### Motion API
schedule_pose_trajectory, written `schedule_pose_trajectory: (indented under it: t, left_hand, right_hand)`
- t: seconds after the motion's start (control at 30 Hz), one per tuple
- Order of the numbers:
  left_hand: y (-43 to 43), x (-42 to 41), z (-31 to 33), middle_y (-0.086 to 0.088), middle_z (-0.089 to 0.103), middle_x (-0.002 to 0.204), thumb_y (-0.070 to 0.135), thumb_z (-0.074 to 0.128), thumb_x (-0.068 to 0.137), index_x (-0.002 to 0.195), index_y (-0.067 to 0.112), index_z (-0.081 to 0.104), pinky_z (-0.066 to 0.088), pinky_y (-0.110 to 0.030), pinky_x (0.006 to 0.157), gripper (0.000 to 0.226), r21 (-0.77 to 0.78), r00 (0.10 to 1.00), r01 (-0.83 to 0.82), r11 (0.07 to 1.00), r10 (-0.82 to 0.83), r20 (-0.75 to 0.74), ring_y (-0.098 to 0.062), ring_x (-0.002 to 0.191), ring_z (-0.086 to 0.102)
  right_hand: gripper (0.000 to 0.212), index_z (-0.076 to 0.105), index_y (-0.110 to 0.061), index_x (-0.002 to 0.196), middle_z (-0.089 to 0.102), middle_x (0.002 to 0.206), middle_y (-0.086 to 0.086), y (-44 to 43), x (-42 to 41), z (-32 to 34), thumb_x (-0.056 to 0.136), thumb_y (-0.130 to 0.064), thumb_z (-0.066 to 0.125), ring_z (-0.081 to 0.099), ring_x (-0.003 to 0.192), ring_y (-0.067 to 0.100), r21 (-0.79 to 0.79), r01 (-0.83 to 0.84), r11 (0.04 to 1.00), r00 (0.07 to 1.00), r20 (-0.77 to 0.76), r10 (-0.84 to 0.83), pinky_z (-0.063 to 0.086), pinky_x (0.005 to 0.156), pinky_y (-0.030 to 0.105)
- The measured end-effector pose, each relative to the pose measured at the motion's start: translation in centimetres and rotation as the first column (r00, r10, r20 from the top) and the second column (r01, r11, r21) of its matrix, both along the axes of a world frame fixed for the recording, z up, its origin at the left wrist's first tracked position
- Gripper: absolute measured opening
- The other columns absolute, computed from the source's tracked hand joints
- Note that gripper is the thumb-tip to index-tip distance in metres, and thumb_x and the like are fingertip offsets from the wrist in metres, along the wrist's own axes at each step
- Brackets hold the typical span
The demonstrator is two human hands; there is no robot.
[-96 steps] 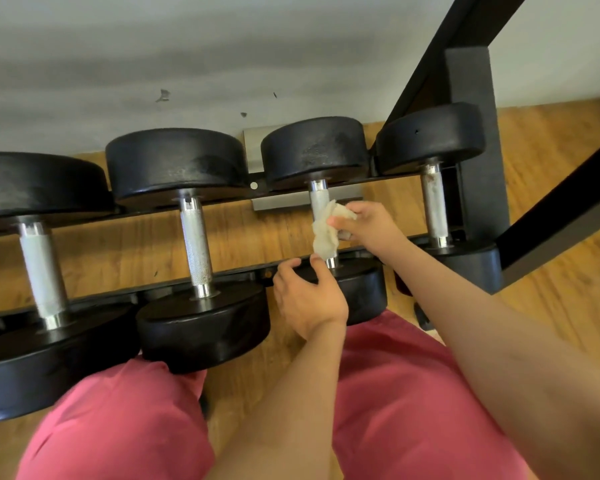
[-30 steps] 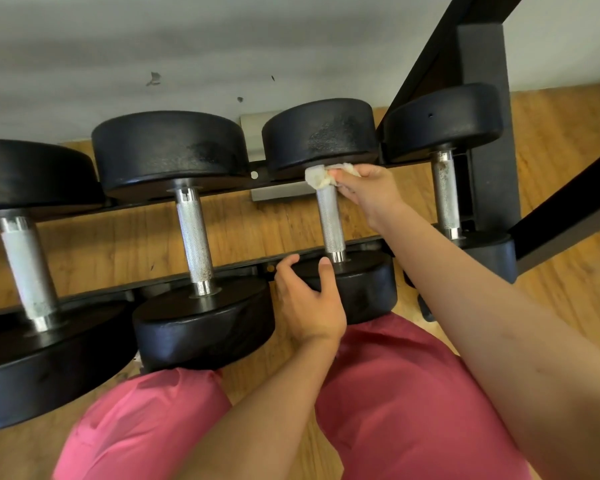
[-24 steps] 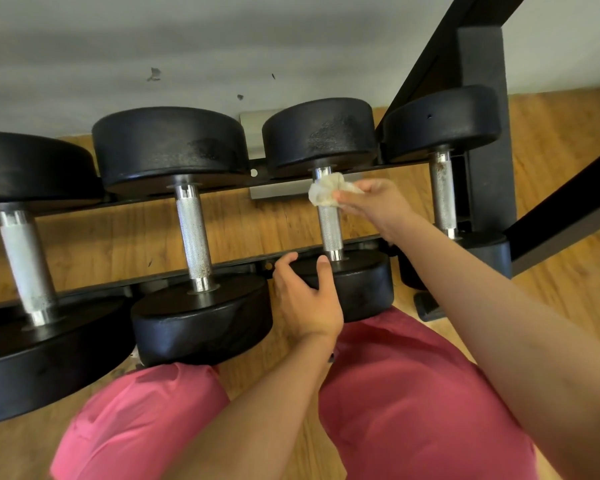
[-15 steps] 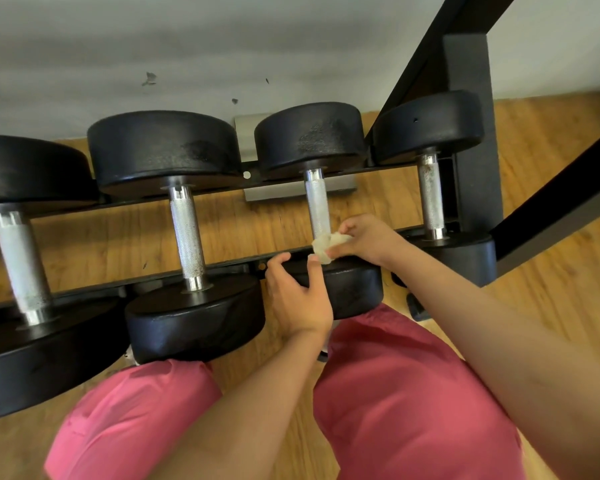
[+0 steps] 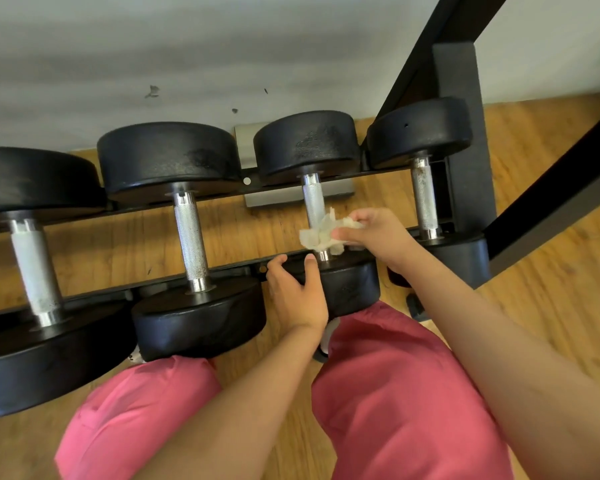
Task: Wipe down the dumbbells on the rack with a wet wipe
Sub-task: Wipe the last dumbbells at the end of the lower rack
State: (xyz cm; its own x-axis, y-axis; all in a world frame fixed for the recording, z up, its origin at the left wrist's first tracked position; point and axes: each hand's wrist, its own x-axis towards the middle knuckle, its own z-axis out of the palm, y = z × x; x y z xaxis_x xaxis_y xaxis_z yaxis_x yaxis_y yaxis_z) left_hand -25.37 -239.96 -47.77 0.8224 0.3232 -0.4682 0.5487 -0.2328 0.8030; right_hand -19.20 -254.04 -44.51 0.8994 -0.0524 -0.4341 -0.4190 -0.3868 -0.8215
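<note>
Several black dumbbells with knurled steel handles lie across a low black rack [image 5: 229,197]. My right hand [image 5: 374,233] pinches a crumpled white wet wipe [image 5: 321,235] against the lower part of the handle of the third dumbbell [image 5: 312,199] from the left. My left hand [image 5: 297,294] grips the near head [image 5: 350,287] of that same dumbbell, thumb and fingers over its top edge. The wipe hides the handle's lower end.
A larger dumbbell [image 5: 191,233] sits just left, a bigger one [image 5: 32,261] at far left, a smaller one [image 5: 425,195] at right by the rack's black upright [image 5: 465,150]. A black diagonal bar [image 5: 551,199] crosses at right. My knees in pink shorts [image 5: 388,393] are over the wood floor [image 5: 551,306].
My right hand slid the wipe from the handle's top by the far head down toward the near head, then slightly back up. My left hand stayed on the near head.
</note>
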Motion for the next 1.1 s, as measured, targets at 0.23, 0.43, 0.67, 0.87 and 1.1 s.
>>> schedule_pose_trajectory:
  t: [0.23,0.43,0.67,0.87,1.1]
  left_hand:
    - [2.1,0.6,6.8,0.012,0.065,0.107,0.045,0.038,0.102,0.104,0.034,0.062,0.043,-0.026,0.098,0.026,-0.534,0.996,0.006,0.845,0.044,0.080,-0.005,0.106,0.059]
    - [4.4,0.9,8.9,-0.008,0.070,0.107,0.016,0.063,0.093,0.110,0.012,0.066,0.056,-0.027,0.084,0.018,-0.535,0.991,0.112,0.838,-0.054,0.123,-0.020,0.102,0.067]
    - [5.5,4.9,5.5,0.002,0.060,0.090,0.009,0.068,0.088,0.092,0.009,0.060,0.049,-0.023,0.070,0.009,-0.265,0.989,-0.121,0.956,0.139,0.050,-0.017,0.087,0.060]
    - [3.4,10.4,3.3,0.002,0.063,0.087,0.010,0.069,0.087,0.075,0.023,0.051,0.050,-0.024,0.073,0.025,-0.060,0.996,-0.001,0.998,0.007,0.094,-0.022,0.092,0.067]
    - [1.0,11.0,2.3,0.000,0.068,0.099,0.016,0.055,0.097,0.095,0.019,0.065,0.052,-0.028,0.085,0.011,-0.426,0.995,0.007,0.905,0.035,0.091,-0.018,0.099,0.065]
  right_hand:
    - [0.005,0.070,-0.008,0.091,0.071,0.086,0.002,2.6,-2.0,4.6,0.086,-0.008,0.070,0.066,0.075,0.003,0.257,-0.037,0.966,0.998,0.054,0.024,0.052,0.069,0.015]
    - [0.013,0.070,-0.013,0.094,0.073,0.087,0.000,4.5,-3.7,5.3,0.083,-0.006,0.072,0.067,0.082,0.012,0.383,0.054,0.922,0.986,0.124,-0.109,0.055,0.074,0.023]
    - [0.024,0.067,-0.009,0.111,0.065,0.111,0.006,4.2,-5.6,0.2,0.096,-0.026,0.058,0.052,0.113,0.023,-0.410,0.354,0.840,0.912,0.351,-0.213,0.037,0.094,0.029]
    - [0.031,0.067,-0.008,0.107,0.066,0.107,0.008,6.2,-6.3,-2.9,0.102,-0.026,0.042,0.056,0.108,0.027,-0.456,0.441,0.773,0.883,0.373,-0.284,0.039,0.094,0.038]
    - [0.027,0.068,-0.013,0.101,0.067,0.100,0.002,6.3,-6.1,-3.4,0.100,-0.028,0.046,0.056,0.101,0.021,-0.442,0.499,0.745,0.853,0.400,-0.334,0.043,0.088,0.038]
